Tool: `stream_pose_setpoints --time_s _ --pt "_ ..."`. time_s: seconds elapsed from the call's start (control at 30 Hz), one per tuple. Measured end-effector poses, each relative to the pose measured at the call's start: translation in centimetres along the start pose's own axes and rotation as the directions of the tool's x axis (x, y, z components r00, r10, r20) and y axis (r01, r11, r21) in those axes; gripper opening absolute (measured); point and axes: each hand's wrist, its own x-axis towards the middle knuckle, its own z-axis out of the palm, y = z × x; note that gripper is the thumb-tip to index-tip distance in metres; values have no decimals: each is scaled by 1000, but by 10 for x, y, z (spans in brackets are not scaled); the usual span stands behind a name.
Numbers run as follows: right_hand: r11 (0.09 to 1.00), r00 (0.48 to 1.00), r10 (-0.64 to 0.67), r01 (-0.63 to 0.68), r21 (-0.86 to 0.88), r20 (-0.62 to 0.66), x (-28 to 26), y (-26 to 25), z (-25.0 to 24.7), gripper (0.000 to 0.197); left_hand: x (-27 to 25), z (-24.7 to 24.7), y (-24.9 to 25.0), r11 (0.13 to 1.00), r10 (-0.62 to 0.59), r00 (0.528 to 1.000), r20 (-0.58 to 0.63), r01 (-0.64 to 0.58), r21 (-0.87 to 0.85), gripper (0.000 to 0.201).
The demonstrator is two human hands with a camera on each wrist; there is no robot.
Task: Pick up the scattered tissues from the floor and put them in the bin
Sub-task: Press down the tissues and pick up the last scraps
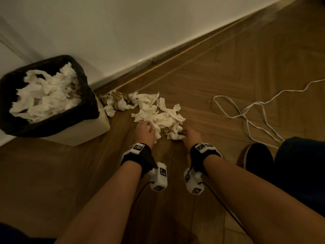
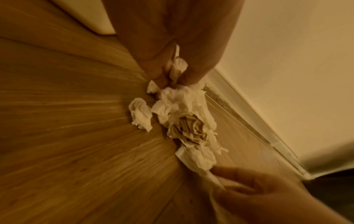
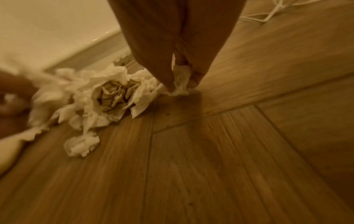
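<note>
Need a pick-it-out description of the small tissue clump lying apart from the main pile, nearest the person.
Start at the black-lined bin by the wall, then move right to the tissue pile both hands work on. The lone clump lies on bare floor on the pile's near side, between the two hands. Unlike the rest, it is a separate crumpled white ball, with no brown paper.

- The head camera looked steeply down from above at the wooden floor (image 1: 228,76), with the wall at the top.
- The left wrist camera sat low and close, looking along the left hand (image 2: 172,45) toward the baseboard.
- The right wrist camera looked along the right hand (image 3: 182,37).
- All three shared the tissue pile (image 1: 158,117).
</note>
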Motion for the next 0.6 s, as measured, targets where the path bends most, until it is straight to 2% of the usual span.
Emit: stream_pose_setpoints --time_s 0.13,0.23,0.33,0.37,0.43,0.47,0.5,0.57,0.6 --pt "974 997 80 -82 210 19 -1 6 4 36 -3 -4 0 976 -56 998 40 63 -210 34" --pt "918 987 145 -158 364 63 0 8 4 30 -6 -2 2 901 -126 984 125 166 -401 35" --pt "782 975 203 -215 585 87 -1 5 1 34 -2 -1 3 792 -224 948 227 312 -524 30" --pt "724 973 213 -218 655 89 -1 4 0 36 -2 -1 3 778 -248 941 229 335 -531 26" --pt "641 969 227 -226 733 100 0 1 0 41 -2 -1 2 842 -230 957 175 286 -458 33" --pt "635 968 225 -229 738 107 -2 -1 -1 39 -1 -1 1 908 -184 974 131 219 -357 41" --pt "646 970 217 -230 728 114 -4 -3 -2 31 -1 -2 -1 957 -131 986 105 154 -247 41" --pt "655 973 190 -226 721 132 -8 -4 -1 26 -1 -2 -3 987 -77 995 63 85 -134 29" --pt "619 973 175 -228 752 150 -8 -5 1 24 0 -1 -5 986 -78 996 36 82 -146 26"
